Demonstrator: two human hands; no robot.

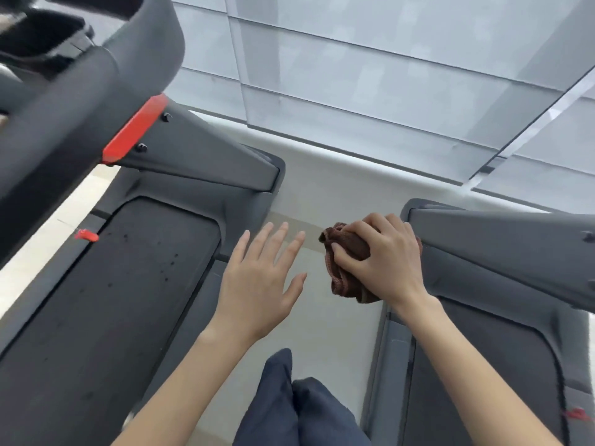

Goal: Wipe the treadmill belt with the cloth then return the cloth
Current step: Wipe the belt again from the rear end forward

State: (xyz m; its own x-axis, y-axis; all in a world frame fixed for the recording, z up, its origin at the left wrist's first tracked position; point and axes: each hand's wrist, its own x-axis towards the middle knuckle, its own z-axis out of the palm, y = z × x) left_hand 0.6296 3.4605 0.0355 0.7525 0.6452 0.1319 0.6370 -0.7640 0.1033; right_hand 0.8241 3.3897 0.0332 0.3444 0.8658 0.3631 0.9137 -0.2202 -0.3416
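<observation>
R grip [383,262] clenched round brown cloth [346,281]; L grip [257,272] fingers spread, holds nothing; belt [128,284] to its left.

treadmill belt [122,300] left — left hand [257,278] between it and cloth [346,281]

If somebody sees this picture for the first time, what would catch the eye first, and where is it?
The right hand grips a bunched brown cloth at centre right, beside the front of the right treadmill. The left hand hovers open between the two machines. A bright red strip marks the left treadmill's upright, above its spotted belt.
</observation>
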